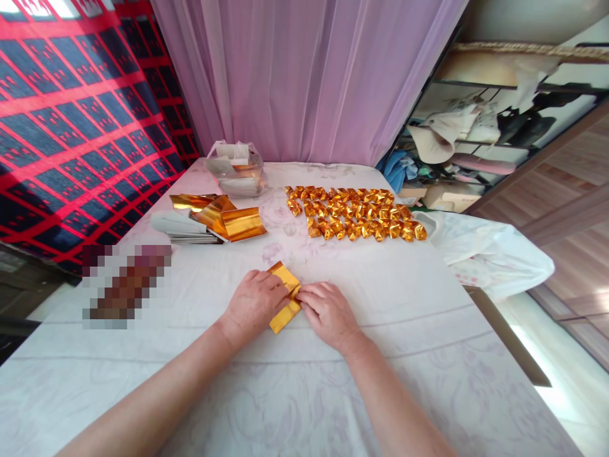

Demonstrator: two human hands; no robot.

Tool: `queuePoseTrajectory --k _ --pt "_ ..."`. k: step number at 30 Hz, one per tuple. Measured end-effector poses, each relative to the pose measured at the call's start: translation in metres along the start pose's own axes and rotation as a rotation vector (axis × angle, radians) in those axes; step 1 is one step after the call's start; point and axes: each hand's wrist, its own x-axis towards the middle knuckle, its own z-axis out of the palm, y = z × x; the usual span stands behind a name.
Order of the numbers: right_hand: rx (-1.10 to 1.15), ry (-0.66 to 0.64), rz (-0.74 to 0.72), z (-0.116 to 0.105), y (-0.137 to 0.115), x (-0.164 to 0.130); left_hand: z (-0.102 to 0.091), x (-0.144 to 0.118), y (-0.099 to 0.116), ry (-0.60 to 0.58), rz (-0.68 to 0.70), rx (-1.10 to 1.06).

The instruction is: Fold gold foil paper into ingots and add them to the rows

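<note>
A sheet of gold foil paper, partly folded, lies at a slant on the tablecloth in front of me. My left hand rests over its left side, fingers bent together and gripping the paper near the fold. From the right, my right hand has thumb and fingers closed on the paper's edge. The fingertips of both hands nearly meet at the middle, and they hide part of the fold. Beyond my hands, folded gold foil pieces stand in several rows.
Loose gold foil sheets lie at the back left beside a stack of pale paper. Behind them sits a clear plastic bag of papers. A white plastic bag hangs by the table's right edge. A purple curtain closes off the back.
</note>
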Motion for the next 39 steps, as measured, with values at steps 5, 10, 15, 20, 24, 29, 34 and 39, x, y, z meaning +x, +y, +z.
queuePoseTrajectory --k 5,10,15,20,24,29,34,39 --pt "-0.034 -0.006 0.000 0.001 -0.003 0.000 0.006 -0.041 0.024 0.067 -0.070 -0.006" --pt "-0.071 -0.008 -0.005 0.001 -0.006 -0.003 0.013 -0.049 0.023 0.062 -0.080 -0.049" --pt "-0.102 -0.016 -0.019 0.001 -0.012 -0.009 0.012 -0.047 0.015 0.011 -0.074 -0.076" --pt "-0.099 -0.009 -0.016 0.003 -0.014 -0.013 0.013 -0.048 0.004 -0.035 -0.017 -0.130" --pt "-0.070 0.016 -0.020 0.003 -0.012 -0.013 0.014 -0.046 -0.007 -0.076 0.025 -0.190" --pt "-0.051 0.013 -0.029 -0.003 0.000 -0.013 0.013 -0.040 -0.022 -0.112 0.125 -0.246" --pt "-0.087 -0.025 -0.044 -0.006 0.014 -0.014 0.009 -0.033 -0.031 -0.146 0.150 -0.320" --pt "-0.089 -0.031 -0.087 -0.004 0.021 -0.014 0.004 -0.031 -0.019 -0.176 0.073 -0.252"
